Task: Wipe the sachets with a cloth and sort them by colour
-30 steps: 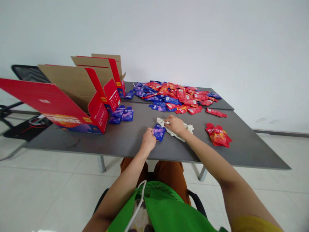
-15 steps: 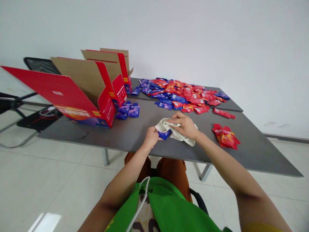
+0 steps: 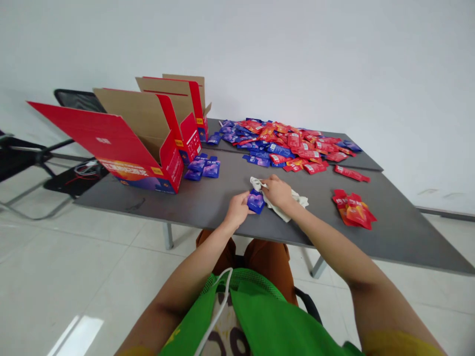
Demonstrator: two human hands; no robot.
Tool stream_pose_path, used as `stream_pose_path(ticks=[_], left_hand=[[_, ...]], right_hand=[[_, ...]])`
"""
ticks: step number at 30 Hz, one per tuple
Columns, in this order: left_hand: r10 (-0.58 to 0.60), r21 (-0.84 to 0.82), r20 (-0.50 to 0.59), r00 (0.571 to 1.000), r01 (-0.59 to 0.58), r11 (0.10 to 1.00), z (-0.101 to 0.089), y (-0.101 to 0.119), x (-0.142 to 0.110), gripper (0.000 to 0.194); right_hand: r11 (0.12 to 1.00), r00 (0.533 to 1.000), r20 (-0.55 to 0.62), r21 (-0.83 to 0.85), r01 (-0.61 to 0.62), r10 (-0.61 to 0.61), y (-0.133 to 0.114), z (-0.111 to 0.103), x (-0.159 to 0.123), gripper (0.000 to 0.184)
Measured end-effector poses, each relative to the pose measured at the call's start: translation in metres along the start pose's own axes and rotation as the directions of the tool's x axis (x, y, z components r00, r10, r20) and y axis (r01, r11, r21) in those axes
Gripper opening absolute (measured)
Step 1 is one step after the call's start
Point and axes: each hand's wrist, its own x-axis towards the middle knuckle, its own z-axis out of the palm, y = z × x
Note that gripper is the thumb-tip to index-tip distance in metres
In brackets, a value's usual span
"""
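Near the front edge of the table, my left hand (image 3: 238, 209) grips a small blue-purple pouch (image 3: 256, 201) by its left side. My right hand (image 3: 278, 192) is closed on a cream cloth (image 3: 282, 211), bunched under the fingers just right of the pouch. Part of the cloth sticks up past the pouch's top end, and the rest spreads on the table to the right. The pouch's printed face shows; its top is partly covered by the cloth.
A mixed heap of red and blue pouches (image 3: 285, 143) lies at the back. Red pouches (image 3: 354, 210) are stacked at right, several blue ones (image 3: 203, 166) at left. Open red cartons (image 3: 170, 168) stand along the left of the grey table (image 3: 208, 200). A black chair (image 3: 79, 100) is beyond.
The cloth has come off most of the pouch's face, which now shows. My right hand has lowered and flattened against the cloth. The whole view has shifted slightly.
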Motion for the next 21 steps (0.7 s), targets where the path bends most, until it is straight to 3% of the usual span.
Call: stream_pose_path(ticks=[2,5,8,11,17,21], left_hand=[[-0.003,0.025,-0.043,0.999,0.004,1.0,0.0,-0.004,-0.002,0.038],[0.014,0.059,-0.046,0.999,-0.012,0.998,-0.002,-0.009,-0.002,0.039],[0.061,0.027,-0.033,0.998,-0.06,0.998,-0.004,-0.014,0.0,0.039],[0.119,-0.026,-0.055,0.991,-0.12,0.992,-0.004,-0.017,-0.002,0.038],[0.287,0.088,-0.074,0.955,-0.28,0.956,-0.005,-0.011,-0.01,0.025],[0.285,0.159,-0.076,0.956,-0.27,0.95,-0.009,-0.007,-0.007,0.021]], right_hand=[[0.994,0.995,0.034,-0.06,-0.094,0.096,0.012,-0.005,0.008,0.034],[0.988,0.992,0.038,-0.1,-0.12,0.124,0.029,-0.021,0.005,0.034],[0.996,0.998,-0.02,-0.07,-0.063,0.061,0.03,-0.042,-0.011,0.036],[0.998,0.995,-0.081,-0.033,0.062,-0.065,0.015,-0.054,-0.032,0.039],[0.954,0.954,-0.055,0.029,0.298,-0.296,-0.022,-0.037,-0.053,0.042],[0.956,0.955,-0.046,-0.025,0.291,-0.292,-0.032,-0.022,-0.048,0.039]])
